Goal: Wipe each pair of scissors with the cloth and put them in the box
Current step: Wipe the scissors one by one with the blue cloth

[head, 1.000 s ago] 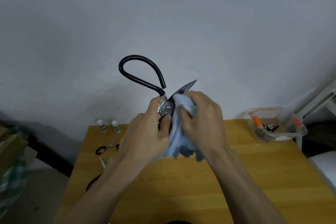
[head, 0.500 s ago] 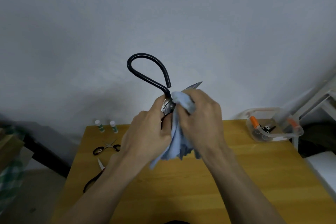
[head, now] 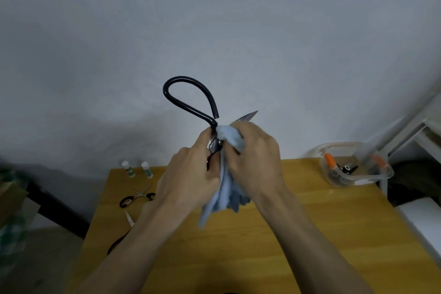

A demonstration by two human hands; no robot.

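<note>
My left hand (head: 191,174) grips a large pair of black-handled scissors (head: 186,100) near the pivot, held up above the table with one big handle loop pointing up. My right hand (head: 255,162) holds a light blue cloth (head: 226,188) bunched around the blade, whose silver tip sticks out past my fingers. A clear plastic box (head: 355,167) at the table's far right holds orange-handled scissors and a black pair. Small scissors (head: 138,198) lie at the table's left, and another dark-handled pair (head: 119,238) is partly hidden by my left forearm.
Two small white and green tubes (head: 136,169) stand at the far left corner of the wooden table (head: 310,234). A white frame and a white surface sit to the right of the table. A plain wall rises behind.
The scissors and both hands have drifted slightly right and up. The cloth has shifted along the blade under my right hand.
</note>
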